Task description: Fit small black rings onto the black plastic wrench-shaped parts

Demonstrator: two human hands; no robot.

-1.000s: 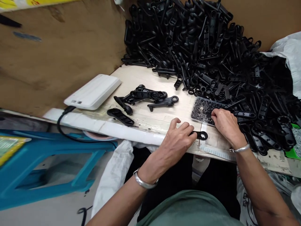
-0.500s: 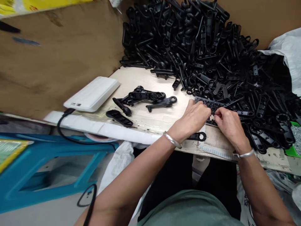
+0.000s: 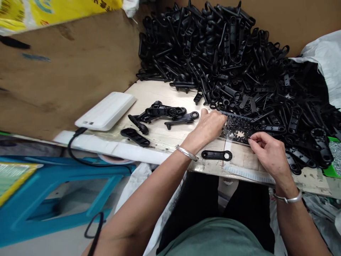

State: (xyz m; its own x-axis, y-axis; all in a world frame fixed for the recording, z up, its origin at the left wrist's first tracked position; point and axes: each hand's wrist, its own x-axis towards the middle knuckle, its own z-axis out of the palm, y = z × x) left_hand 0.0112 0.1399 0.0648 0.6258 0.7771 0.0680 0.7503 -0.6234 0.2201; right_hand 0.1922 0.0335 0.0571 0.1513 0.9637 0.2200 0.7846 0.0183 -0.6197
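Note:
A shallow clear tray [image 3: 240, 134] full of tiny black pieces [image 3: 234, 124] lies on the table in front of me. My left hand [image 3: 209, 124] is at its left end, fingers curled downward and fingertips hidden. At the tray's front right corner, my right hand [image 3: 270, 151] has thumb and forefinger pinched together; whatever is between them is too small to make out. A flat black plastic arm [image 3: 216, 155] with a ring at one end lies in front of the tray. Several more black arms [image 3: 166, 111] lie to the left.
A large heap of black plastic parts [image 3: 213, 53] rises behind and right of the tray. A white box [image 3: 106, 111] with a black cable stands at the left. Cardboard walls [image 3: 80, 71] enclose the back. A green container [image 3: 333, 160] holds small metal pieces at the far right.
My hands have moved apart: the left one leftward to the tray's end, the right one rightward and nearer me. More of the tray and the front black arm now show.

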